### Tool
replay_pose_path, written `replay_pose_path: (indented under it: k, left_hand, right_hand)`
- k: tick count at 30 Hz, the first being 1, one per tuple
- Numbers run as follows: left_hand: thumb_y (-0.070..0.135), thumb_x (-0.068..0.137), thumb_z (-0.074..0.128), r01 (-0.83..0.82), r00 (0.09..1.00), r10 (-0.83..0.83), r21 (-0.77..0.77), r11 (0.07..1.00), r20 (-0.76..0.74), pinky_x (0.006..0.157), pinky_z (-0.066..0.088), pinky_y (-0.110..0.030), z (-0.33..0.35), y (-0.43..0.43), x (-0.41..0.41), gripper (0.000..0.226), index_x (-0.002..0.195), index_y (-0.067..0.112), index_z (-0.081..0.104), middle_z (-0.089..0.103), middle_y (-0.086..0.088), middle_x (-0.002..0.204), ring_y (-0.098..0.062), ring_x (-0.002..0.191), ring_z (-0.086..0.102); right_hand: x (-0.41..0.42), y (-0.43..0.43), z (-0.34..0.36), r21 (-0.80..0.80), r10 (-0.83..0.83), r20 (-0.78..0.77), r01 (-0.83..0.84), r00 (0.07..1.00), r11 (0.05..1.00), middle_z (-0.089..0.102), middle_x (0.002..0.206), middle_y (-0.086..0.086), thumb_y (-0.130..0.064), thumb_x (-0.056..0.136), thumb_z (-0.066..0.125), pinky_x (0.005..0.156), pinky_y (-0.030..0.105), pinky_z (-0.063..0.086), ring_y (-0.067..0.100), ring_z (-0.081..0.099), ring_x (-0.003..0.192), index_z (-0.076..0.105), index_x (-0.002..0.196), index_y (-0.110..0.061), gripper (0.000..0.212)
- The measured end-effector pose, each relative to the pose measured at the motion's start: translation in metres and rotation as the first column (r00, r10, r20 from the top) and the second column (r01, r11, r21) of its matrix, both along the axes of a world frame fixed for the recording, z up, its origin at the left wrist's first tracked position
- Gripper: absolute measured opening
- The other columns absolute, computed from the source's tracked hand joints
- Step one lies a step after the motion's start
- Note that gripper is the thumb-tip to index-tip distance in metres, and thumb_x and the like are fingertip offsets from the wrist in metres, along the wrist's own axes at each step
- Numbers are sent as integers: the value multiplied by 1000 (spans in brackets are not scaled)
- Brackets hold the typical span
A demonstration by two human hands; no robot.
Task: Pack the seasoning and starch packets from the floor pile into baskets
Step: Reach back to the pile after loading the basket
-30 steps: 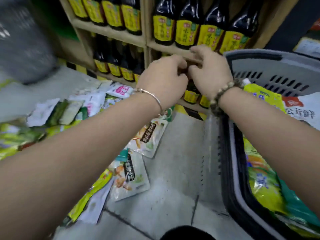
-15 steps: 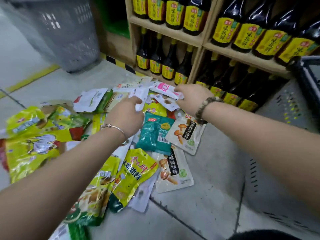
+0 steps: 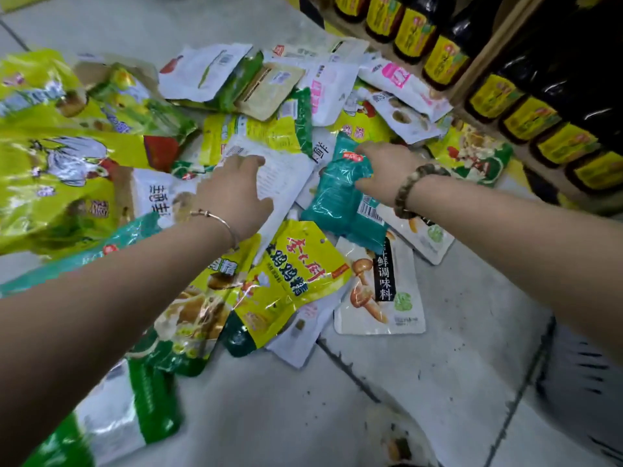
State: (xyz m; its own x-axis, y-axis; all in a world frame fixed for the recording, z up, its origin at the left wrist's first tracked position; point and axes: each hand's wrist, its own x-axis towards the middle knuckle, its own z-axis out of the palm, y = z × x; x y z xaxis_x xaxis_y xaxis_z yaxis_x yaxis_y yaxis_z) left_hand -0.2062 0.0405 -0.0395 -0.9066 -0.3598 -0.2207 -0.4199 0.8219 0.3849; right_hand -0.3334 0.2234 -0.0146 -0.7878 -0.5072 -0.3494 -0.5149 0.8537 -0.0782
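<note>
Since 0.5 s ago the right hand (image 3: 387, 173) has come from the far rim of the pile (image 3: 293, 274) to its centre and now curls round the crinkly teal plastic packet (image 3: 340, 200); the left hand (image 3: 232, 193), at its 9 o'clock, lies fingers straight on a flat white printed packet (image 3: 283, 176). So 1 packet looks ready to lift; dark yellow-labelled glass bottles (image 3: 495, 96) crowd 1 o'clock, bare grey tiled floor (image 3: 421, 382) opens at 5 o'clock.

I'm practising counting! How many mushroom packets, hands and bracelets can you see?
Mushroom packets: 2, one partly under the right wrist.
Hands: 2, left hand flat on a white packet, right hand gripping a teal packet.
Bracelets: 2, a thin bangle and a bead bracelet.
Total: 6.
</note>
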Motion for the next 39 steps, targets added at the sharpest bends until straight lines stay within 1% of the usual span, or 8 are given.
replay_pose_path:
  k: [4,10,16,22,28,32,37,39]
  left_hand:
    - [28,87,60,-49,999,49,28,998,-1,101,34,-41,-31,-4,18,62,143,20,35,36,-7,147,-28,131,39]
    - [28,84,63,-41,999,42,45,998,-10,104,35,-40,-62,3,37,58,137,17,44,41,-7,144,-26,131,39]
    - [16,73,75,149,989,-150,-91,985,3,103,33,-55,-80,1,73,50,120,8,61,44,-21,141,-41,132,39]
    - [23,70,56,170,985,-170,-102,980,18,95,39,-61,-80,7,82,44,108,5,66,48,-27,136,-47,120,50]
    - [10,71,73,145,989,-145,-74,987,12,101,36,-56,-79,5,82,45,114,7,64,43,-21,142,-42,124,47]
    - [6,67,75,131,991,-131,-63,989,0,96,41,-58,-80,6,83,44,110,6,66,47,-23,138,-44,118,51]
    - [6,85,58,-79,988,106,218,973,-115,98,41,-39,-71,17,81,28,111,13,66,56,-8,129,-26,117,52]
    - [11,83,63,-302,928,372,556,775,-15,77,51,-33,-63,23,76,20,101,18,66,66,-5,108,-16,93,62]
  right_hand:
    - [4,-21,-32,-176,-92,114,111,989,978,40,142,14,-39,86,62,100,35,37,28,43,127,34,140,-13,66]
    - [32,-29,-85,-100,-111,280,144,954,985,17,155,9,-63,74,64,115,44,21,30,16,142,25,146,-22,91]
    - [28,-28,-103,4,-107,99,107,989,994,8,156,8,-64,71,66,113,53,21,28,10,144,18,146,-26,97]
    - [26,-7,-122,7,-39,-24,39,999,999,6,157,5,-43,81,67,111,51,25,24,8,144,11,149,-23,90]
    - [21,-1,-117,79,122,-99,-114,988,990,23,151,11,-41,89,56,106,44,31,29,26,137,16,149,-19,75]
    - [14,3,-115,14,179,-198,-180,964,984,48,135,9,-16,95,44,85,37,44,28,47,120,34,143,-23,49]
    - [13,6,-90,-182,18,-133,-43,991,982,58,130,5,-16,94,45,76,32,44,27,56,112,48,136,-29,43]
    - [27,8,-83,-365,9,-151,-64,989,929,64,121,8,-16,91,51,74,35,49,27,62,104,56,130,-22,39]
